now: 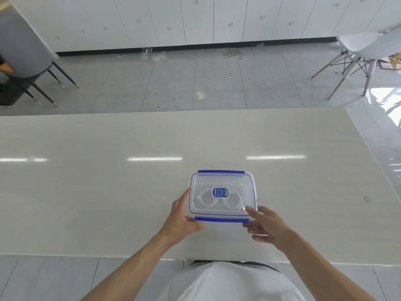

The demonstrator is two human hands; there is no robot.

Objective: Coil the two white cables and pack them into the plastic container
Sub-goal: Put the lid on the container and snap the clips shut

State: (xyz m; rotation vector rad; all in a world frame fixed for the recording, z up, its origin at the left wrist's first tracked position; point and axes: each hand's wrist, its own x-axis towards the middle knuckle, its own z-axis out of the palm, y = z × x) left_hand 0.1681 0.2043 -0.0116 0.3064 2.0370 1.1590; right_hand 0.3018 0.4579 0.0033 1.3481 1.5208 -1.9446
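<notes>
- Chair (20,51), grey with dark legs, fills the upper left of the frame.
- Our left hand (181,220) grips the near left corner of the plastic container (252,192), thumb up its left side, fingers curled at the front clip.
- The container sits lidded on the pale tabletop (86,181), lower centre of the frame; we see the two white cables (206,200) coiled inside.
- Our right hand (268,225) hovers at the near right corner, fingers loosely spread, holding nothing.
- White chair (368,46) stands upper right.
</notes>
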